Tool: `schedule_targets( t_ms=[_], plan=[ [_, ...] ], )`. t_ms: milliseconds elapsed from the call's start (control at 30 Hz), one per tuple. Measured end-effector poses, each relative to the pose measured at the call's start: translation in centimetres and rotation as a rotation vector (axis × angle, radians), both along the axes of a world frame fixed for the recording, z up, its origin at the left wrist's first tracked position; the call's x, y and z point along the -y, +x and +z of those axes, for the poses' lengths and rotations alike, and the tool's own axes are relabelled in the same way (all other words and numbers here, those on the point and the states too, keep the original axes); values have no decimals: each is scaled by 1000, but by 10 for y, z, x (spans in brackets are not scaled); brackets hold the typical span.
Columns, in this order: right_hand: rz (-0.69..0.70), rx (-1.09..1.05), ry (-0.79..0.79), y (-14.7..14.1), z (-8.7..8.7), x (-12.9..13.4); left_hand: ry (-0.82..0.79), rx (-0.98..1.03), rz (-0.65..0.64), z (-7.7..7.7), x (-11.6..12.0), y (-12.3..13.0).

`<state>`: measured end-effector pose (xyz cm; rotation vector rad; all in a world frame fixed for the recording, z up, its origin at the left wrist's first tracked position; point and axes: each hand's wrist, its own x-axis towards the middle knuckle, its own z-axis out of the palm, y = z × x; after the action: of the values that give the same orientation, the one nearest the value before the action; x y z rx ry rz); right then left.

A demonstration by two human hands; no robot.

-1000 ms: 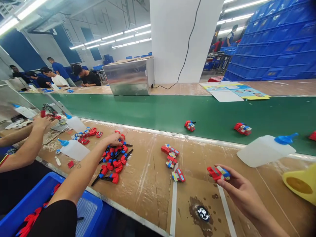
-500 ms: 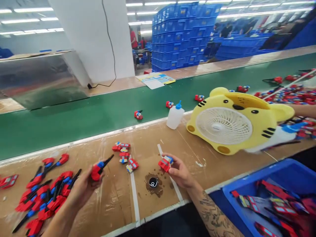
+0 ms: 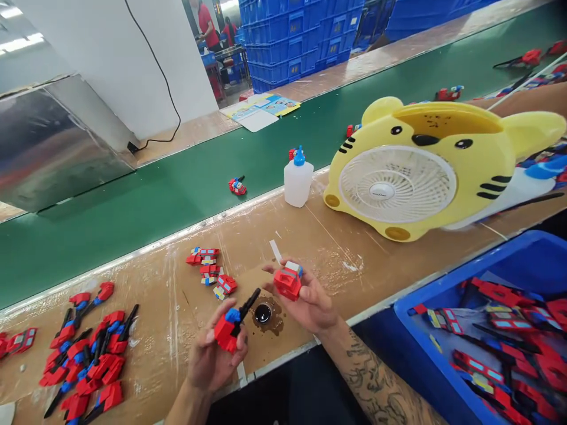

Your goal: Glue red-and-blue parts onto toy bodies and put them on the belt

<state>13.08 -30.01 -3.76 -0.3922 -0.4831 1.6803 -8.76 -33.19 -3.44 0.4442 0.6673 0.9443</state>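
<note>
My left hand (image 3: 212,354) is closed on a red and blue toy arm (image 3: 227,332) with a black rod that points up and right. My right hand (image 3: 314,298) grips a red toy body piece (image 3: 289,282) with a white and blue top. The two parts are apart, a short gap between them. Between and just behind the hands sits a small round black cup (image 3: 263,313) of dark liquid, with wet stains around it. Several red toy body pieces (image 3: 209,270) lie behind my left hand. A pile of red arms with black rods (image 3: 88,360) lies at the left.
A white bottle with a blue cap (image 3: 298,182) and a yellow tiger-faced fan (image 3: 392,177) stand along the green conveyor belt (image 3: 177,195). A blue bin (image 3: 401,307) of toy parts is at the right. Another person's arm (image 3: 531,100) reaches in behind the fan.
My left hand has carried the toy arm rightward, close to the red body in my right hand. The right hand has turned the body slightly. The view has tilted down.
</note>
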Motion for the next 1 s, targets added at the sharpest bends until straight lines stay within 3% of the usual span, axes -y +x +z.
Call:
schedule_targets(
  t_ms=[133,233,300,400,500,567,667,767,900,1000],
  plan=[
    [73,-144,-26,-28,37,4,-15,-114,-166,-3,8,11],
    [82,-140,-59,-42,52,5,90,-194,-178,2,14,11],
    [85,-115,-66,-47,56,6,183,-277,-123,6,18,7],
    [72,-69,-87,-53,62,6,394,-603,-78,15,21,-1],
    [0,-27,-117,-61,69,4,661,-943,-109,23,15,-10],
    [-37,-4,-112,-62,70,-2,759,-1009,-166,28,6,-15],
    [-110,52,-65,-45,62,-14,866,-1073,-275,36,-10,-18],
    [-228,147,-66,-7,42,-20,1082,-1181,-441,42,-25,-14],
    [-342,247,-100,38,12,-9,1399,-1244,-708,46,-36,-11],
    [-354,254,-119,48,-2,3,1489,-1277,-796,47,-39,-15]
  ],
)
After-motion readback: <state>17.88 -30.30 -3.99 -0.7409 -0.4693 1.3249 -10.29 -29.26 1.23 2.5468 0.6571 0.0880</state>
